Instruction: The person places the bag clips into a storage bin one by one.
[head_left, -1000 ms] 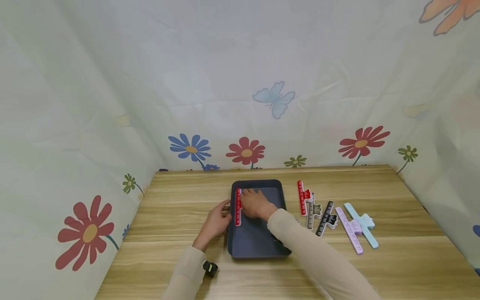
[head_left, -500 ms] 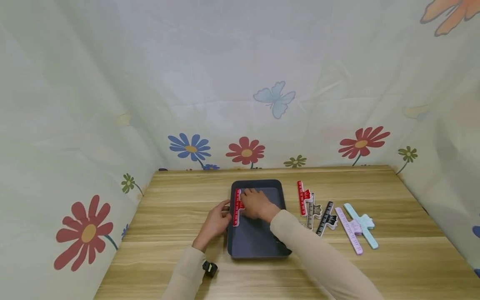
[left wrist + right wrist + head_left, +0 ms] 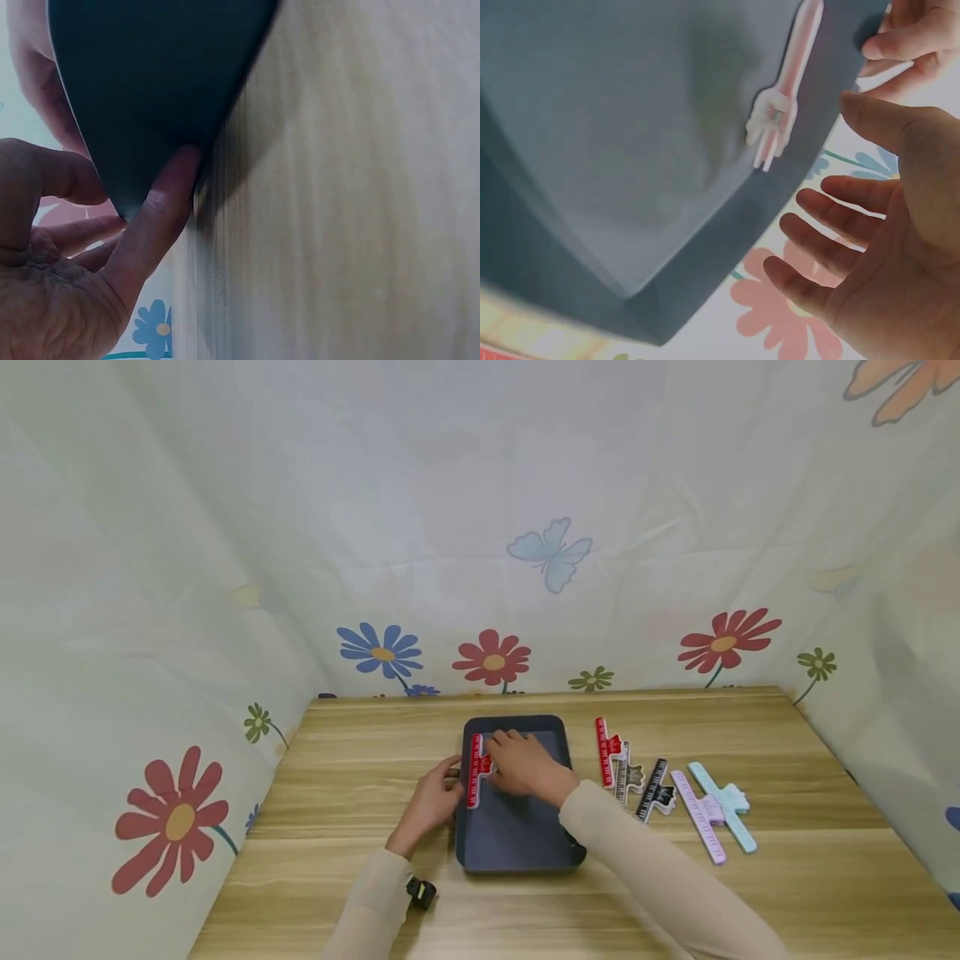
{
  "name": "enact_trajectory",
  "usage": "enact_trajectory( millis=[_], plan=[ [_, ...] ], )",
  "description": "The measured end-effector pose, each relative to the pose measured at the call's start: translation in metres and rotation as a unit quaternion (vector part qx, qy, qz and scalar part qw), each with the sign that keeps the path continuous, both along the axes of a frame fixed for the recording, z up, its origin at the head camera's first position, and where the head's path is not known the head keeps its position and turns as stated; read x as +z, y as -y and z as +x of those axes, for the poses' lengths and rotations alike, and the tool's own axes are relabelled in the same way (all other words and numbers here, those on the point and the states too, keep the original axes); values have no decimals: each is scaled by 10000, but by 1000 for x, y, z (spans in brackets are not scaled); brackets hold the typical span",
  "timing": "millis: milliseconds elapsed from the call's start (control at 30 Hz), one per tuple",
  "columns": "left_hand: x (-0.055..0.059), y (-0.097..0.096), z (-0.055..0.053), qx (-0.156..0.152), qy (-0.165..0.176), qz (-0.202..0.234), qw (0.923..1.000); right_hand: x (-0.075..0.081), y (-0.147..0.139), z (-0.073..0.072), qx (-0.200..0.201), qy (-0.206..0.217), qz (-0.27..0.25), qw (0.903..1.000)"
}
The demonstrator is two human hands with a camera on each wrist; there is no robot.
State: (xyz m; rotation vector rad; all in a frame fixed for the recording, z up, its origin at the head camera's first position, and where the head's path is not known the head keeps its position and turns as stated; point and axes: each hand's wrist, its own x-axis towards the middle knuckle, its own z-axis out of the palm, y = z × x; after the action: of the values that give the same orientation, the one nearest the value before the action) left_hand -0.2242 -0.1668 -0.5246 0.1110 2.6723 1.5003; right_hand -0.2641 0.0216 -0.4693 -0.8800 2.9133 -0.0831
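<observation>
Red and white, a long clip with a piano-key pattern (image 3: 475,777) is lying inside the dark rectangular tray (image 3: 517,835), along its left wall, in the head view. The right hand (image 3: 519,762) is hovering just beside it. Five other long clips (image 3: 701,814) are lying right of the tray on the wood-grain table (image 3: 337,827). From the left wrist, the left hand (image 3: 56,296) is resting extended fingers against the tray's outer wall. From the right wrist, the right hand's fingers are standing wide, holding nothing, apart from the clip.
</observation>
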Motion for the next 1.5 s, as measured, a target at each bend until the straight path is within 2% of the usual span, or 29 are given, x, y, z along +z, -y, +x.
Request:
enact_trajectory(
  millis=[233,467,733,1000,1133,1333,1500],
  plan=[
    [-4,0,1,4,-1,-29,10000,18,-16,12,115,-157,-302,9994],
    [-3,-1,-1,52,-48,20,10000,31,-28,19,199,-587,-347,9975],
    [-3,2,1,130,-86,-62,9999,47,-39,26,82,-526,-563,9970],
    [-1,2,0,25,-243,-215,9995,52,-58,28,0,-792,-824,9935],
    [-2,1,-2,100,-265,-234,9993,54,-65,27,-13,-868,-938,9918],
    [-2,1,-2,114,-161,-199,9996,57,-76,30,-102,-852,-1047,9908],
    [-2,-1,-1,82,-172,-154,9997,53,-87,31,-151,-942,-1075,9896]
  ],
)
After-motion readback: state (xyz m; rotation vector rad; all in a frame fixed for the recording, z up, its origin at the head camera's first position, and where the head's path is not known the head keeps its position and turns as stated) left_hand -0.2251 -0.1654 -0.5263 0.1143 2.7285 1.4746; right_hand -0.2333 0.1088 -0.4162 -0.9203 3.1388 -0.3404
